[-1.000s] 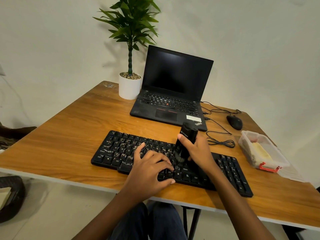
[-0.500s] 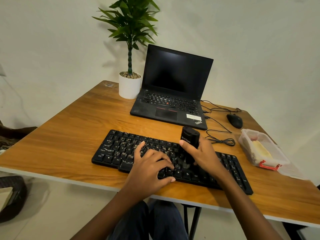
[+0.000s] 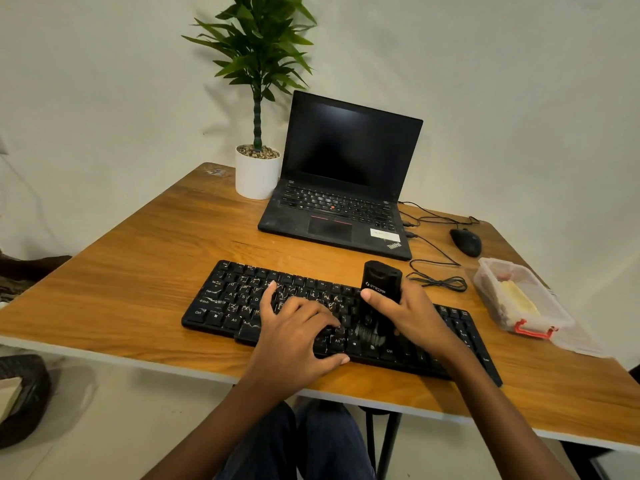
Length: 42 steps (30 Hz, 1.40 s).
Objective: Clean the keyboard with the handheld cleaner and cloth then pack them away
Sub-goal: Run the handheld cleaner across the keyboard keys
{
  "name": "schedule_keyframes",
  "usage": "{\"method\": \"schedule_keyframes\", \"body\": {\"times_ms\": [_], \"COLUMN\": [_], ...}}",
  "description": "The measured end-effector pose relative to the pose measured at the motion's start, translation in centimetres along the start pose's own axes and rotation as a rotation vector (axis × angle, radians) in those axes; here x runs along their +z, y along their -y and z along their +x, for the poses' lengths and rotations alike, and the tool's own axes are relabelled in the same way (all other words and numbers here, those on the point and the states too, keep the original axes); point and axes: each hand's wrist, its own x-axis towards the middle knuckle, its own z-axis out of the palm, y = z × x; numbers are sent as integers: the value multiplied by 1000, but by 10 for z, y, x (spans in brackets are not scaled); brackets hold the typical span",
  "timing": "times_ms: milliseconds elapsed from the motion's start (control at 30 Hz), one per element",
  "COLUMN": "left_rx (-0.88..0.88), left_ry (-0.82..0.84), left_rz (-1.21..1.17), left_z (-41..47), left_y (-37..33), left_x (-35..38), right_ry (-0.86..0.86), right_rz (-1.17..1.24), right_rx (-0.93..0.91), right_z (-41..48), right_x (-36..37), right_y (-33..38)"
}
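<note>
Keyboard [image 3: 235, 299] under flat, spread left grip [image 3: 291, 337] and cleaner [image 3: 381, 282] in clamped right grip [image 3: 415, 317]; ThinkPad laptop [image 3: 339, 216] behind.

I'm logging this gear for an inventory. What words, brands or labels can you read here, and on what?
"ThinkPad": corner of the laptop palm rest.
"Ctrl", "Alt", "Shift": keyboard keys.
"STR...": white brand on the handheld cleaner, rest blurred.
The laptop's white sticker: too small to read.
Other key legends: too small to read.
</note>
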Motion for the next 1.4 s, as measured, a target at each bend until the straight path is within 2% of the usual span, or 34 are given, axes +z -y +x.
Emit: {"method": "schedule_keyframes", "body": {"times_ms": [67,233,400,567,700,867,1033,1133,1200,1400], "left_rx": [-1,-17,-26,-39,-68,-103,-121,-113,-102,-112], "left_ry": [3,14,6,-9,-22,-18,-16,-17,-10,11], "left_rz": [3,7,10,0,0,13,5,29,36,44], "left_z": [0,1,1,1,1,1,1,2,2,2], "left_y": [0,1,2,1,0,-1,0,-1,-1,1], "left_x": [0,1,2,1,0,0,0,0,1,2], "right_ry": [-29,42,-44,55,-22,20,-52,63,134,-74], "right_rz": [-24,73,-37,103,-2,106,62,173,158,32], "right_rx": [-22,-18,-49,-14,-36,-27,-33,-40,-9,-52], "right_z": [0,-6,0,-5,0,-3,1,-6,-6,6], "right_x": [7,11,18,12,17,18,22,29,24,30], "right_y": [-2,-2,-3,0,-4,-3,-5,-1,0,-2]}}
